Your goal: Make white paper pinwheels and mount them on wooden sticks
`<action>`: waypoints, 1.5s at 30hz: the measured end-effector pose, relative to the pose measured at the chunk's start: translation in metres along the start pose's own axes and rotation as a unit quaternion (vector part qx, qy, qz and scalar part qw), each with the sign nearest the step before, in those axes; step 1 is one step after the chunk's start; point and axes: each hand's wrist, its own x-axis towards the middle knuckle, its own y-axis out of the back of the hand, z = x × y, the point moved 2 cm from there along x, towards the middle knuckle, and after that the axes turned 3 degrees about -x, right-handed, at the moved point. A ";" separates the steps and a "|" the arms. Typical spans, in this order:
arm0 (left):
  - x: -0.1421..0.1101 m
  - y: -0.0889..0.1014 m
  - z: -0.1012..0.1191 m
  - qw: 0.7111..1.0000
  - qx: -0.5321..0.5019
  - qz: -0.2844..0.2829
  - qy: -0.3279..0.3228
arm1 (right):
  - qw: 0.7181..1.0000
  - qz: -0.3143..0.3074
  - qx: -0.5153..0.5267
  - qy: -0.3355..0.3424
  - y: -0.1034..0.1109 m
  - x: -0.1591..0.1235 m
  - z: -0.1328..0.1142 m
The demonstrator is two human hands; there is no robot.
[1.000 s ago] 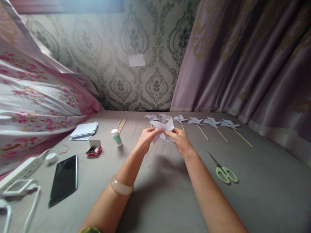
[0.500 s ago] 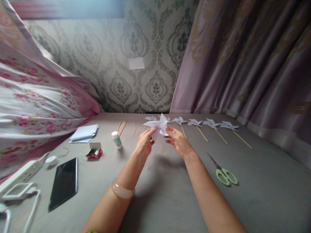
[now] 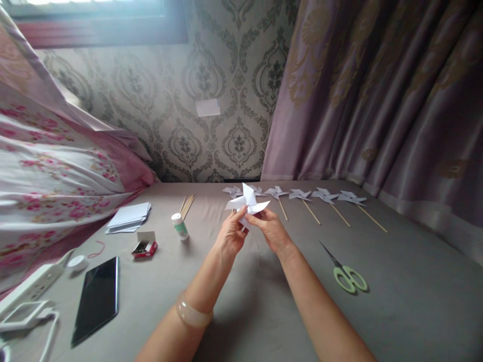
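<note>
Between my two hands, above the grey cloth, is a white paper pinwheel (image 3: 249, 197) with its pointed blades spread. My left hand (image 3: 232, 232) is closed on its lower left side, the thumb near the centre. From the lower right, my right hand (image 3: 272, 230) pinches it, its thumb close to the left one. Fingers cover the pinwheel's middle and lower blade. Behind it, a row of finished-looking paper pinwheels (image 3: 300, 194) lies on the cloth, several with wooden sticks visible.
Green-handled scissors (image 3: 349, 278) lie at right. To the left are a glue bottle (image 3: 180, 227), wooden sticks (image 3: 187, 205), a small red box (image 3: 144, 247), a paper stack (image 3: 129, 217), a phone (image 3: 96, 300), a white lid (image 3: 78, 263) and a power strip (image 3: 32, 286). Curtains hang on both sides.
The pinwheel has turned in my hands, so its blades point differently. My hands have come closer together, thumbs now meeting near its centre. The view has tilted up slightly.
</note>
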 end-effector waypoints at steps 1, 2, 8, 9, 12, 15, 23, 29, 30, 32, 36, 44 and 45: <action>0.000 0.000 -0.002 1.000 0.004 0.002 -0.002 | 1.000 0.008 0.000 0.000 0.000 0.000 0.000; -0.001 0.000 -0.003 1.000 0.007 0.004 -0.002 | 1.000 0.018 0.003 -0.001 0.000 0.000 0.000; -0.006 -0.003 -0.005 1.000 0.012 -0.028 -0.002 | 0.996 0.074 0.045 -0.012 0.008 0.004 0.003; -0.007 -0.003 -0.004 0.999 0.015 -0.034 -0.004 | 0.996 0.078 0.046 -0.013 0.009 0.005 0.003; -0.009 -0.004 -0.005 0.999 0.026 -0.043 -0.010 | 0.994 0.090 0.052 -0.019 0.011 0.005 0.002; -0.010 -0.003 -0.007 0.998 0.038 -0.045 -0.019 | 0.992 0.107 0.059 -0.019 0.014 0.006 0.001; 0.000 0.006 -0.004 0.993 0.106 -0.010 -0.052 | 0.984 0.156 0.044 -0.079 0.030 0.009 0.000; 0.002 0.012 0.001 0.986 0.150 0.013 -0.077 | 0.985 0.127 0.052 -0.106 0.029 0.003 -0.003; 0.000 0.012 0.001 0.983 0.164 0.008 -0.079 | 0.984 0.128 0.059 -0.111 0.030 0.002 -0.004; -0.006 0.013 0.002 0.975 0.205 -0.011 -0.087 | 0.982 0.129 0.070 -0.120 0.033 0.000 -0.006; -0.019 0.015 0.027 0.946 0.275 -0.056 -0.163 | 0.976 0.148 0.087 -0.131 0.049 0.001 -0.007; -0.042 0.048 0.125 0.881 0.311 -0.008 -0.355 | 0.973 0.152 0.059 -0.162 0.084 -0.024 0.015; -0.044 0.052 0.124 0.877 0.331 -0.006 -0.349 | 0.971 0.147 0.056 -0.179 0.085 -0.030 0.019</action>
